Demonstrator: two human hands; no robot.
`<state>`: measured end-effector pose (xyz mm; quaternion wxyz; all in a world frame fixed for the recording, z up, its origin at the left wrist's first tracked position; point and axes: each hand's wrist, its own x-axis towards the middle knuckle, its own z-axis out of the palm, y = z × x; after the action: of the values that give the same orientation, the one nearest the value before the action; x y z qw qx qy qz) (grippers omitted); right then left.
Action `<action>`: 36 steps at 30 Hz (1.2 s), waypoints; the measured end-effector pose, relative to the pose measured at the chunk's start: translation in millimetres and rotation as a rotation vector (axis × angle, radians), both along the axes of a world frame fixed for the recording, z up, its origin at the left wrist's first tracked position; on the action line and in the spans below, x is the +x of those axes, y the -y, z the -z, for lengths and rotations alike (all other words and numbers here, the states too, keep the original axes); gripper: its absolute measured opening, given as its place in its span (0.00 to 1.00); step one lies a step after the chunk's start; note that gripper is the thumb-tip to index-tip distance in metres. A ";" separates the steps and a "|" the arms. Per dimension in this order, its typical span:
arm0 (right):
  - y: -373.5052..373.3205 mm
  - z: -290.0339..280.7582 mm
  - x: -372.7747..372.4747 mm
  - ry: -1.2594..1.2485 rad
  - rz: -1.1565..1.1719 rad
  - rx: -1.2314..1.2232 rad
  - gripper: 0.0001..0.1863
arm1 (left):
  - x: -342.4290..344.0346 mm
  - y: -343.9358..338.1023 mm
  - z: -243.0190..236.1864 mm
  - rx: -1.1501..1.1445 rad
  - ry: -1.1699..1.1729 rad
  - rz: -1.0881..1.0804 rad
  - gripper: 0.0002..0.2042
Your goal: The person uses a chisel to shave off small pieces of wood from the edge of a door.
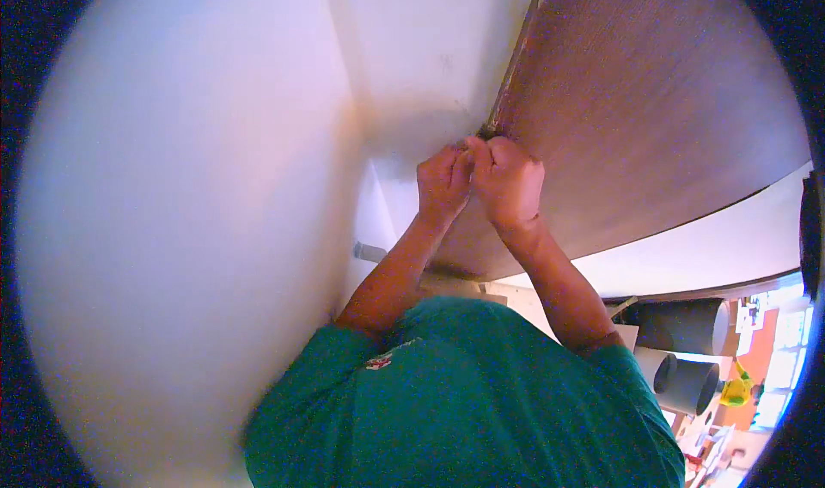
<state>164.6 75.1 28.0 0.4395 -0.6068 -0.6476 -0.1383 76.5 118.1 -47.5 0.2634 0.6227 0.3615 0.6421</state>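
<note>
My left hand (443, 181) and my right hand (513, 181) meet, raised in front of me, at the edge of a large brown wood-grained panel (644, 110). Both have their fingers curled closed, thumbs close together. A small dark spot (487, 131) shows just beyond the fingertips, at the panel's edge. Whatever the fingers grip is hidden by the hands. The back of my right hand is close to the panel's face; whether it touches cannot be made out. My left hand is on the side of the pale wall (412, 50).
A broad white wall (189, 230) runs close along my left side. Below the panel at right is a white surface (687, 230). Dark cylinders (687, 326) and a yellow-green object (736, 389) are at the lower right, near a bright window (786, 359).
</note>
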 end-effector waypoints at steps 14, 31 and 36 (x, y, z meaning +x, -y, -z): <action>-4.0 -5.6 6.3 -0.064 0.010 -0.011 0.12 | -4.1 -2.7 -12.9 0.045 -0.161 -0.018 0.13; -8.5 -43.5 -4.6 -0.083 0.023 0.060 0.15 | -3.6 -21.1 -36.5 0.161 -0.134 -0.074 0.12; 2.7 -29.4 -0.2 -0.129 0.005 0.009 0.16 | -3.7 2.9 -33.6 0.082 -0.112 -0.068 0.13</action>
<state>164.5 72.4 57.4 0.4826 -0.6142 -0.6158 -0.1031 72.8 115.2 -14.0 0.1951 0.6555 0.3699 0.6289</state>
